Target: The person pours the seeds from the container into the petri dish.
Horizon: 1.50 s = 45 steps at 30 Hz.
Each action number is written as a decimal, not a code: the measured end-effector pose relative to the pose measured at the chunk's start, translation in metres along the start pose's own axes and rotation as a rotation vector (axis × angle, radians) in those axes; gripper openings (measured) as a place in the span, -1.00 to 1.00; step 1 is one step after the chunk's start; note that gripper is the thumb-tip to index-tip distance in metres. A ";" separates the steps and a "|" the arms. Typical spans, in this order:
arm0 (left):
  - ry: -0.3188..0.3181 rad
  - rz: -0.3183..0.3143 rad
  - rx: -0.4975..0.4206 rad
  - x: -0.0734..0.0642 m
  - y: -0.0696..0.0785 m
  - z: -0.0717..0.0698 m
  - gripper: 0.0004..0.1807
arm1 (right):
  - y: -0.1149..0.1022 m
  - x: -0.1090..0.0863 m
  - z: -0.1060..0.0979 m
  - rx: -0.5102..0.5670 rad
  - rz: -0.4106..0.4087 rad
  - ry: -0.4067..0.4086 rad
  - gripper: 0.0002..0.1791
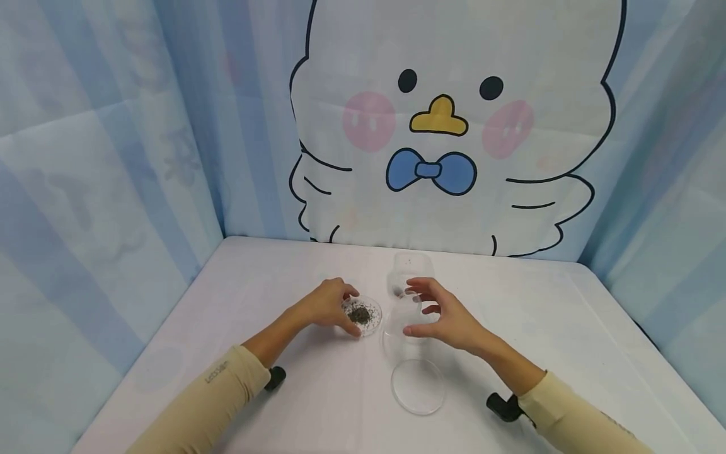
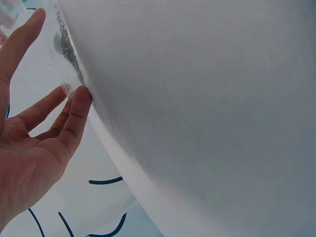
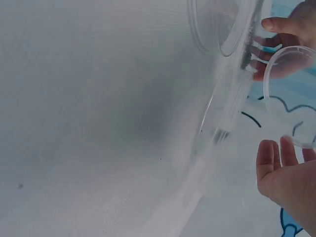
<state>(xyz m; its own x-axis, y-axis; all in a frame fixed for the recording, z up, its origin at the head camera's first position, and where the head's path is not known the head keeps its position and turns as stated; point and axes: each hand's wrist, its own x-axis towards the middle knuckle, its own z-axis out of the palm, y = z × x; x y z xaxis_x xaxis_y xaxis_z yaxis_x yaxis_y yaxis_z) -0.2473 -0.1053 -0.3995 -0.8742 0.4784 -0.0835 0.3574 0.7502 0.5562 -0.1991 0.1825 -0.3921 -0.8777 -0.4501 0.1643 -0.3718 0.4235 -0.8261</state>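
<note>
A clear petri dish (image 1: 371, 317) holds a heap of dark grains (image 1: 358, 314), with more scattered around it. My left hand (image 1: 329, 304) grips this dish by its rim, the thumb on the near side and the fingers on the far side. In the left wrist view, the fingertips of the left hand (image 2: 54, 123) meet the dish's edge. My right hand (image 1: 448, 318) holds a second clear round dish (image 3: 267, 94), tilted on edge above the table. Its fingertips touch the lower rim in the right wrist view; the thumb is out of that view.
A clear round lid (image 1: 418, 386) lies on the white table (image 1: 317, 403) nearest me. Another clear round piece (image 1: 391, 353) sits just beyond it, partly overlapped by the raised dish. A clear container (image 1: 413, 263) stands farther back. A printed curtain (image 1: 255, 157) rises behind the table.
</note>
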 end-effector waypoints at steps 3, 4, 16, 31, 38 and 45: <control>-0.001 -0.009 -0.007 0.000 0.000 0.001 -0.11 | 0.003 0.005 -0.003 0.123 0.034 0.029 -0.09; -0.003 -0.013 -0.010 0.000 0.000 0.001 -0.11 | 0.003 0.006 -0.004 0.166 0.045 0.035 -0.09; -0.005 -0.016 -0.007 -0.002 0.001 -0.001 -0.11 | 0.006 0.024 -0.005 0.422 0.122 0.041 -0.09; 0.003 -0.003 -0.008 -0.002 -0.001 0.000 -0.11 | 0.001 0.045 0.017 0.242 0.077 0.013 -0.12; 0.010 0.012 0.002 -0.003 -0.002 0.000 -0.04 | -0.005 0.054 0.026 0.213 0.062 -0.027 -0.13; 0.008 -0.012 -0.006 -0.005 -0.007 0.000 0.06 | -0.004 0.063 0.037 0.074 0.082 -0.056 -0.13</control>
<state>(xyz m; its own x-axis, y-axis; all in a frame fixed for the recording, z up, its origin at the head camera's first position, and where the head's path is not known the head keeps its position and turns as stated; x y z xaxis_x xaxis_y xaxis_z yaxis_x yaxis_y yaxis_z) -0.2452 -0.1132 -0.4027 -0.8810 0.4655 -0.0842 0.3444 0.7532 0.5604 -0.2418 0.1230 -0.3988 -0.8855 -0.4599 0.0659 -0.2741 0.4026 -0.8734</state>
